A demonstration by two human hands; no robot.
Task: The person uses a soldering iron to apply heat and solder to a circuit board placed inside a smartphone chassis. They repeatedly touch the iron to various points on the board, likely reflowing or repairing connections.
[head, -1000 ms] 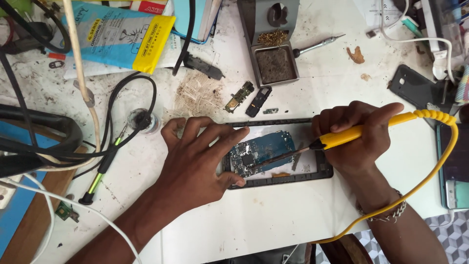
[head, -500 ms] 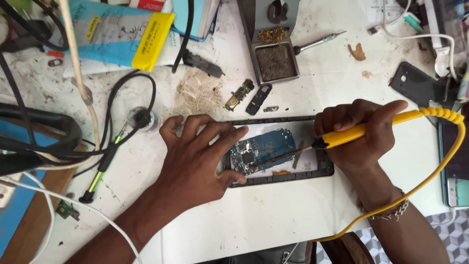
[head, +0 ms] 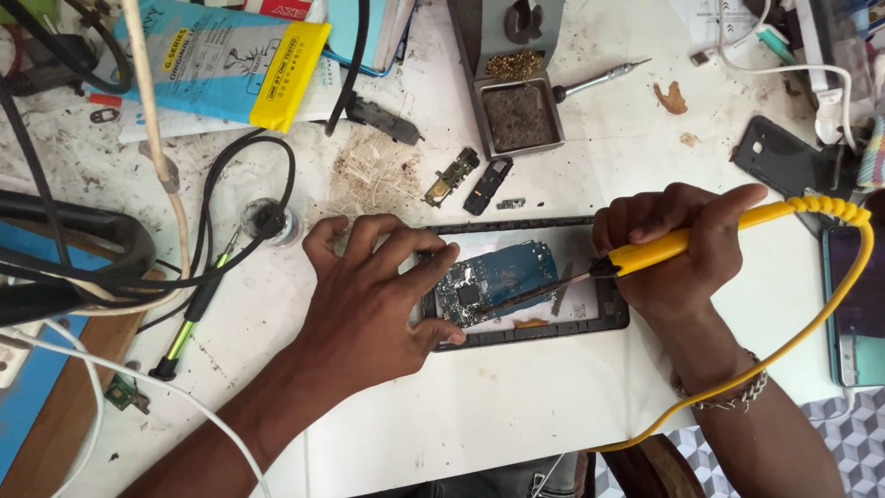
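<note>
The bench (head: pixel 516 415) is being viewed from a single head-worn camera, looking steeply down from close range, with the near edge lying at the bottom.

Blue circuit board (head: pixel 498 281) lies tilted inside an opened black phone frame (head: pixel 608 318) flat on the white bench. Yellow-handled soldering iron (head: pixel 645 256), slanted low, its dark tip resting on the board.

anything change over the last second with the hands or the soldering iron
Hardly anything. The right hand still grips the yellow soldering iron, tip on the blue circuit board. The left hand still presses down on the black phone frame. Nothing taken up or let go.
</note>
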